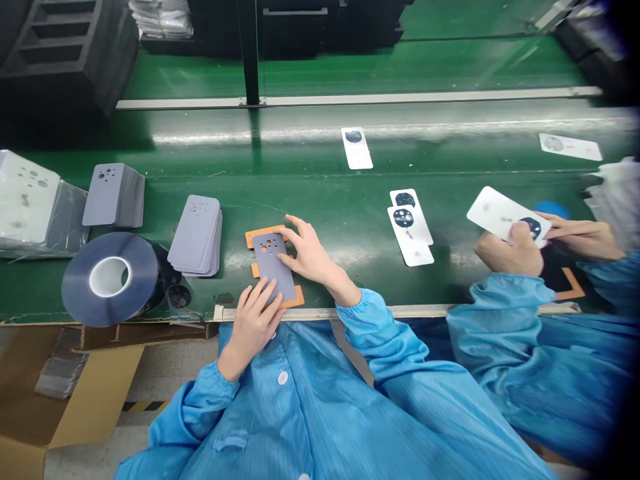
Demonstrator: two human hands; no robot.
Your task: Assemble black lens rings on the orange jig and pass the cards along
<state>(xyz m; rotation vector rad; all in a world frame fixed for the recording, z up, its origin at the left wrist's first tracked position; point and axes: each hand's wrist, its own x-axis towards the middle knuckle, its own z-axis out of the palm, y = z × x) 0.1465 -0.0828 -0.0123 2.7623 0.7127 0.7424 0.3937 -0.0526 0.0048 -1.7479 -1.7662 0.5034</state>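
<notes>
A grey phone back panel [276, 267] with several camera holes lies over an orange jig [295, 297] at the bench's front edge. My left hand [253, 323] rests its outstretched fingers on the panel's lower left. Above it, my right hand [313, 253] touches the panel's upper right side, thumb and fingers apart. The jig's middle is hidden under the panel. Left of the jig stands a stack of grey panels [193, 233], and a second grey stack [107, 195] is farther left.
White panels with black camera patches [417, 253] lie to the right. At far right a co-worker's hands [520, 250] hold a white panel [493, 210]. A large film roll [145, 280] and a wrapped white stack [30, 200] stand left. An open cardboard box [95, 400] is below.
</notes>
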